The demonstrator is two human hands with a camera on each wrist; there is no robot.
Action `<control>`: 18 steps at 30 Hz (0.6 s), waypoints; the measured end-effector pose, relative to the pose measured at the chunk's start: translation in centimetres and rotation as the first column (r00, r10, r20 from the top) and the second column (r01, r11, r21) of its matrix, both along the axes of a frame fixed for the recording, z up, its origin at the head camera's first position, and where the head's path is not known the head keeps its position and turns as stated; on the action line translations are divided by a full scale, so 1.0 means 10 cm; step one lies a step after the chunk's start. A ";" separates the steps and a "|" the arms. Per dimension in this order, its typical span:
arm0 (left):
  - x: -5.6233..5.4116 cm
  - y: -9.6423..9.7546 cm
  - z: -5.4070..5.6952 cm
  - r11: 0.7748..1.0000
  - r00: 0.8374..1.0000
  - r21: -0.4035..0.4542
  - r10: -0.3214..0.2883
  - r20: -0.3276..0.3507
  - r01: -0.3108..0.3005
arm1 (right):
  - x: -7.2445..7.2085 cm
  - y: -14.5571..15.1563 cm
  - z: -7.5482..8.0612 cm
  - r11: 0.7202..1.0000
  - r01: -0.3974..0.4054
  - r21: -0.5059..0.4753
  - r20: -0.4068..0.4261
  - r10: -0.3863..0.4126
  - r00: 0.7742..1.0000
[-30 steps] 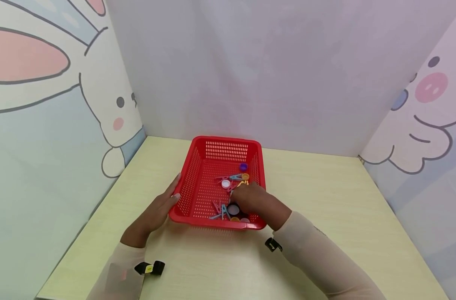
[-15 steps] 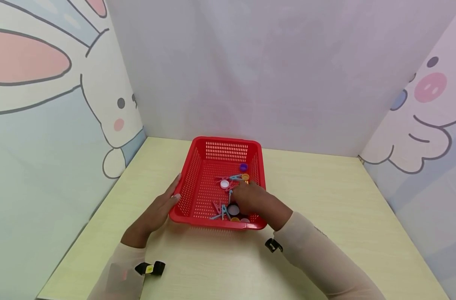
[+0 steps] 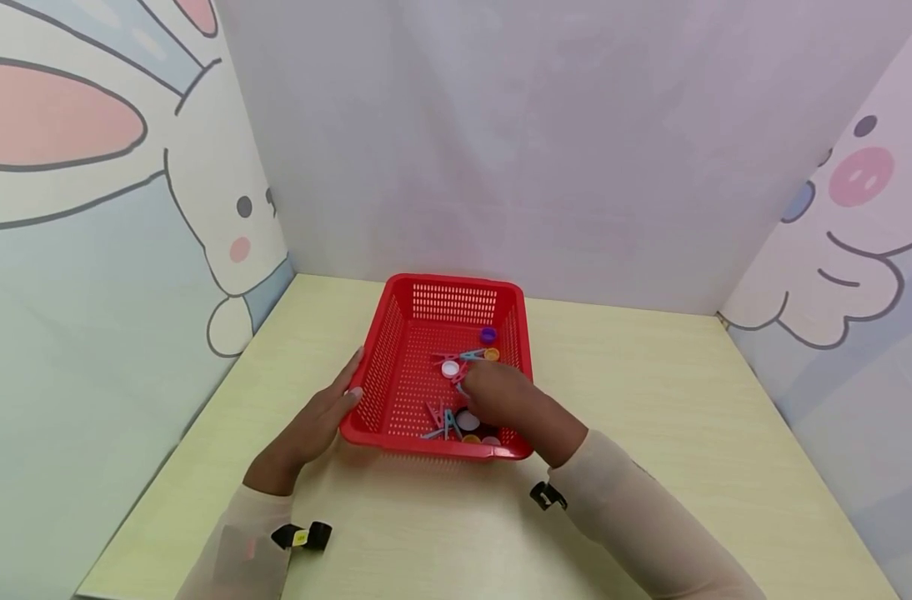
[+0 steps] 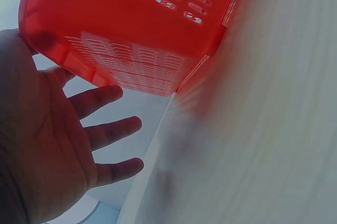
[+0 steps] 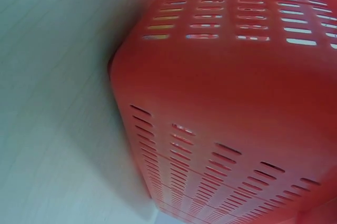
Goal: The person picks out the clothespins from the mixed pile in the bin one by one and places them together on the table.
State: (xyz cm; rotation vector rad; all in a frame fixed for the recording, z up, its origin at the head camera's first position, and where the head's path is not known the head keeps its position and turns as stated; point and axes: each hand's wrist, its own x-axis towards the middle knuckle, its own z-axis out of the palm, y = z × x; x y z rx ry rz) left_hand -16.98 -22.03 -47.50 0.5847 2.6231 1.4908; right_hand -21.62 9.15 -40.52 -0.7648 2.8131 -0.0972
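A red slotted plastic basket [image 3: 391, 333] stands on the table. In it lie small plastic clothespins and bottle caps, mostly along the right side. My left hand [image 3: 317, 421] rests at the basket's left rim; the left wrist view shows its fingers [image 4: 113, 132] straight and spread beside the outer wall. My right hand [image 3: 501, 398] reaches down inside at the right, its fingertips hidden below the knuckles. A pink clothespin [image 3: 459, 374] and a white cap [image 3: 450, 368] lie just left of it. Whether it holds anything, I cannot tell. The right wrist view shows only the basket's outside.
A purple cap [image 3: 488, 335] and an orange cap [image 3: 492, 355] lie farther back in the basket. Nearer are a blue clothespin [image 3: 448, 421] and a dark-rimmed grey cap [image 3: 467, 420]. The pale wooden table [image 3: 636, 400] meets a plain back wall [image 3: 613, 167] and cartoon-printed side walls.
My right hand shifts slightly within the basket, and the yellow piece seen by its fingers is now hidden. The left hand stays at the rim.
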 end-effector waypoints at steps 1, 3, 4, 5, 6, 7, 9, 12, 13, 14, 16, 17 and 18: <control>0.00 0.00 0.00 1.000 1.000 -0.003 0.001 0.001 -0.001 | 0.00 0.00 0.01 1.000 0.008 -0.009 0.003 -0.008 1.000; 0.00 0.00 0.00 1.000 1.000 -0.006 0.003 0.002 -0.003 | 0.01 -0.01 0.02 1.000 0.010 -0.016 0.002 -0.010 1.000; 0.00 0.00 0.00 1.000 1.000 -0.008 0.004 0.002 -0.004 | 0.01 -0.01 0.03 1.000 0.012 -0.019 0.004 -0.012 1.000; 0.00 0.01 0.00 1.000 1.000 -0.008 0.005 0.000 -0.005 | 0.02 -0.01 0.03 1.000 0.014 -0.024 0.008 -0.014 1.000; 0.00 0.01 0.00 1.000 1.000 -0.007 0.004 -0.001 -0.004 | 0.02 0.00 0.04 1.000 0.014 -0.027 0.010 -0.013 1.000; 0.00 0.01 0.00 1.000 1.000 -0.006 0.004 -0.002 -0.004 | 0.01 0.00 0.05 1.000 0.009 -0.027 0.005 -0.009 1.000; 0.00 0.00 0.00 1.000 1.000 -0.004 0.003 -0.005 -0.003 | 0.02 0.01 0.06 1.000 -0.003 -0.027 -0.009 0.003 1.000; 0.00 0.00 0.00 1.000 1.000 -0.004 0.002 0.002 -0.002 | 0.01 0.05 0.07 0.999 -0.022 -0.023 -0.041 0.021 0.999; 0.00 0.00 -0.01 1.000 1.000 -0.005 0.003 0.006 -0.003 | 0.01 0.06 0.07 0.999 -0.026 -0.022 -0.053 0.025 0.998; 0.00 0.00 -0.01 1.000 1.000 -0.006 0.004 0.010 -0.004 | 0.01 0.07 0.08 0.999 -0.030 -0.024 -0.062 0.029 0.998; -0.01 -0.01 -0.02 1.000 1.000 -0.009 0.006 0.016 -0.006 | 0.01 0.10 0.08 0.999 -0.032 -0.029 -0.077 0.029 0.997; -0.01 -0.01 -0.02 1.000 1.000 -0.011 0.006 0.017 -0.006 | 0.01 0.12 0.08 0.999 -0.031 -0.033 -0.084 0.029 0.996; -0.01 -0.01 -0.02 1.000 1.000 -0.012 0.006 0.017 -0.006 | 0.01 0.13 0.08 0.999 -0.031 -0.039 -0.093 0.027 0.995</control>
